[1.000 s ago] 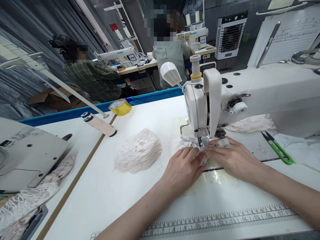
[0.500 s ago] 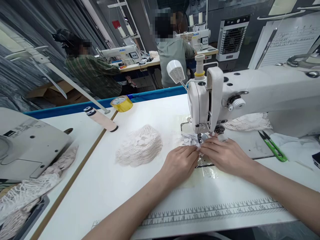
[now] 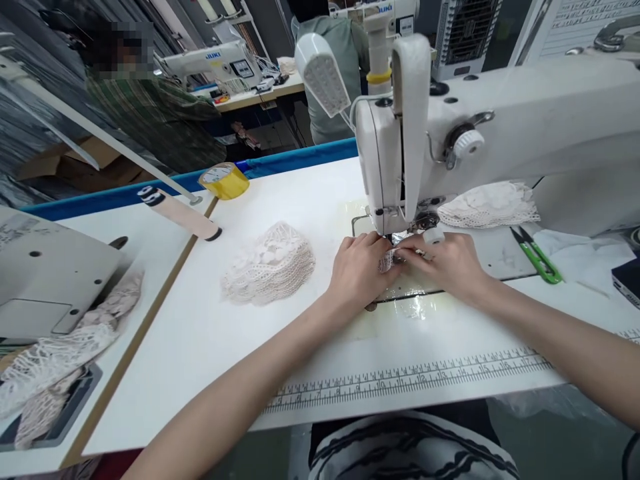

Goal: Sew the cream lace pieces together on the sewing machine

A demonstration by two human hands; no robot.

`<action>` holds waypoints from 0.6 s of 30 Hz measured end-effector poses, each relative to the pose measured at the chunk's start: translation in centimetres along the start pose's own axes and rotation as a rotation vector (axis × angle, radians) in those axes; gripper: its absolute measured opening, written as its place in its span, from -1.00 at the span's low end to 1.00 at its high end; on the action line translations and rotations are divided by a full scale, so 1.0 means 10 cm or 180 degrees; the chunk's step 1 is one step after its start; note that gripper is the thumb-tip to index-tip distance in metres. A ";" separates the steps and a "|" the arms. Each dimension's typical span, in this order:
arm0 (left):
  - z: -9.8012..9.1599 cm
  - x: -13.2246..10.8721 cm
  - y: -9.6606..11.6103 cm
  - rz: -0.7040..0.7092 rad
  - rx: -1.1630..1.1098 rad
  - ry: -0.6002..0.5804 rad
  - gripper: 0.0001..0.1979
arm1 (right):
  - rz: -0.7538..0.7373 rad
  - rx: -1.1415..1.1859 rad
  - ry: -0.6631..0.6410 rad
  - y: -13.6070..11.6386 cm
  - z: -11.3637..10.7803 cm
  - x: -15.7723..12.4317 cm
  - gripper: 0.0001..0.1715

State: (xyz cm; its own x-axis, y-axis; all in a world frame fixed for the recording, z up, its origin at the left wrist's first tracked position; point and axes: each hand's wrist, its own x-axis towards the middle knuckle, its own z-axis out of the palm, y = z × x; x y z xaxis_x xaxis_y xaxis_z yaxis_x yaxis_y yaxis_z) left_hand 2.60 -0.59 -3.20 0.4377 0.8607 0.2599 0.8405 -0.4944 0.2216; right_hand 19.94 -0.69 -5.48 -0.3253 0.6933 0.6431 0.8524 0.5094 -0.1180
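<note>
Both hands work close together under the head of a white industrial sewing machine (image 3: 480, 127). The left hand (image 3: 361, 270) grasps a small lace piece (image 3: 385, 261), its thumb and forefinger closed on either side of the fabric, with the other fingers bent over the needle plate (image 3: 500, 259). The right hand (image 3: 453, 263) pinches the same lace between thumb and forefinger, the remaining fingers loosely bent below the machine arm; how firmly either hand grips, I cannot tell. The lace lies at the presser foot, between the two hands — most of it is hidden by the fingers.

Left of the hands, a layered stack of lace pieces (image 3: 270, 267) rests on the white table (image 3: 300, 347). A second lace pile (image 3: 490, 205) lies beneath the machine arm, and green-handled thread snips (image 3: 543, 262) are to the right of the right hand, just beside a thin white cloth (image 3: 583, 250). A yellow tape roll (image 3: 233, 183) and a peach thread cone (image 3: 185, 215) are near the far left corner, the cone lying on its side. A ruler scale (image 3: 400, 383) runs along the near edge. Beyond — a co-worker in a plaid shirt (image 3: 145, 120).
</note>
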 end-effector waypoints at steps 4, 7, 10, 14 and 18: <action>0.00 0.01 -0.06 0.0269 0.0013 0.0192 -0.84 | -0.0119 0.0033 0.0047 0.00 -0.01 0.01 -0.56; -0.07 -0.03 -0.15 0.0715 -0.0073 0.0167 -0.81 | -0.0194 0.0180 0.0076 -0.01 -0.06 0.00 -0.59; -0.11 -0.14 -0.17 0.1032 0.0107 0.0300 -0.84 | -0.0560 0.0453 -0.0013 -0.03 -0.11 -0.05 -0.71; -0.08 -0.35 -0.10 0.1463 0.0580 0.0620 -0.80 | -0.1201 0.0389 -0.0121 -0.06 -0.16 -0.12 -0.81; -0.05 -0.48 -0.09 0.1567 0.0660 0.0580 -0.74 | -0.1344 0.0236 -0.0177 -0.10 -0.18 -0.16 -0.81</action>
State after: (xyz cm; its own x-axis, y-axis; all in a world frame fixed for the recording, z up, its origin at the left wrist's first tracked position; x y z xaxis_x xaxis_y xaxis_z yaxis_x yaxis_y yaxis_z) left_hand -0.38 -4.32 -4.18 0.7474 0.4905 0.4481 0.6042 -0.7823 -0.1515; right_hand 20.36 -3.21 -5.07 -0.6625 0.4414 0.6051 0.6087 0.7881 0.0915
